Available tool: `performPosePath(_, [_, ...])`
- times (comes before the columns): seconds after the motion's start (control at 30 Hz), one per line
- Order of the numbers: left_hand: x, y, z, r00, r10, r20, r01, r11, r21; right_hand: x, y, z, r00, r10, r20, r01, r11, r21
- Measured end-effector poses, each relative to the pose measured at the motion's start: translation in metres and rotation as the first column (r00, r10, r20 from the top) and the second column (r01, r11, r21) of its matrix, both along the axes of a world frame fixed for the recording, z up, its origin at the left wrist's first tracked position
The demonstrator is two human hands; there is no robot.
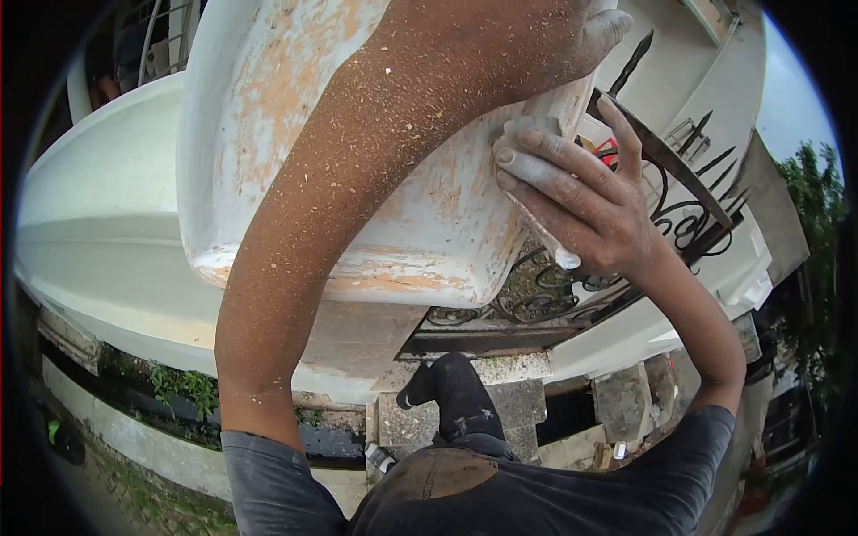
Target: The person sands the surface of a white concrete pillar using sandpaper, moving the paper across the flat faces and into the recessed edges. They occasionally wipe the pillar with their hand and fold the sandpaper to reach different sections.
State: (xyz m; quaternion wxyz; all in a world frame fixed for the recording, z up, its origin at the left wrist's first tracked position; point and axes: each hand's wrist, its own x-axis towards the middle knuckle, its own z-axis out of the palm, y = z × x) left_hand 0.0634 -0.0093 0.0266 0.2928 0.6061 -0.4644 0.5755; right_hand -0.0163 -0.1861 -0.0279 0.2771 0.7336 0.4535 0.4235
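A large white panel (429,192) with rounded edges stands in front of me, its paint worn through to peach and bare patches. My right hand (581,192) presses a dusty, folded piece of sandpaper (541,129) against the panel's right edge. Its fingers lie over the sheet, and the index finger points up, away from the others. Across the panel reaches my left arm, speckled with paint flakes. At the top, my left hand (572,36) is partly cut off by the frame. Only its whitened thumb shows, near the panel's edge; the other fingers are out of sight.
Black wrought-iron fencing with pointed spikes (630,67) and scrolls stands close to the right hand. A smooth cream wall (107,223) curves away at left. Below are stone slabs (514,402), a dark drainage channel (335,442) and some green plants (183,393).
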Motion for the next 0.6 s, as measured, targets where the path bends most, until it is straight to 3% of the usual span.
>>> performPosePath(0.03, [-0.003, 0.004, 0.002, 1.000, -0.019, -0.024, 0.020, 0.999, 0.034, -0.012, 0.003, -0.025, 0.984, -0.059, -0.167, 0.048, 0.996, -0.069])
performPosePath(0.07, [-0.006, 0.009, 0.004, 0.998, -0.036, -0.050, 0.040, 0.997, 0.067, -0.022, 0.004, -0.030, 0.937, -0.146, -0.317, 0.052, 0.956, -0.287])
performPosePath(0.13, [-0.011, 0.018, 0.006, 0.998, -0.055, -0.017, 0.056, 0.994, 0.098, -0.010, -0.003, -0.020, 0.972, -0.040, -0.231, -0.018, 0.970, -0.242])
performPosePath(0.17, [-0.010, 0.020, 0.007, 0.998, -0.056, 0.008, 0.055, 0.993, 0.102, -0.003, -0.004, -0.003, 0.995, -0.023, -0.097, 0.010, 0.990, -0.138])
performPosePath(0.23, [0.003, 0.016, 0.007, 0.996, -0.055, 0.076, 0.050, 0.996, 0.072, -0.001, 0.006, 0.038, 0.991, -0.100, 0.088, 0.095, 0.994, 0.063])
performPosePath(0.33, [-0.004, 0.021, 0.004, 0.989, -0.102, 0.104, 0.093, 0.991, 0.091, -0.007, 0.006, 0.009, 0.999, -0.045, -0.029, 0.047, 0.998, 0.051])
performPosePath(0.4, [-0.015, 0.025, 0.005, 0.998, -0.051, 0.022, 0.047, 0.985, 0.167, -0.023, 0.007, -0.012, 0.919, -0.082, -0.385, 0.016, 0.985, -0.173])
performPosePath(0.47, [-0.011, 0.020, 0.006, 0.999, 0.013, 0.035, -0.017, 0.992, 0.123, -0.007, -0.006, 0.014, 0.960, -0.007, -0.279, -0.069, 0.963, -0.259])
performPosePath(0.53, [0.012, 0.008, -0.004, 0.982, 0.050, 0.182, -0.039, 0.997, -0.063, 0.010, -0.011, 0.074, 0.978, 0.045, 0.205, -0.048, 0.999, 0.010])
performPosePath(0.57, [0.002, 0.014, 0.000, 0.998, 0.059, -0.011, -0.058, 0.995, 0.076, 0.016, -0.022, 0.104, 0.932, -0.042, 0.360, -0.050, 0.968, 0.244])
performPosePath(0.6, [-0.001, 0.016, 0.000, 0.998, 0.066, -0.011, -0.065, 0.995, 0.076, 0.015, -0.037, 0.122, 0.937, -0.084, 0.338, -0.096, 0.871, 0.482])
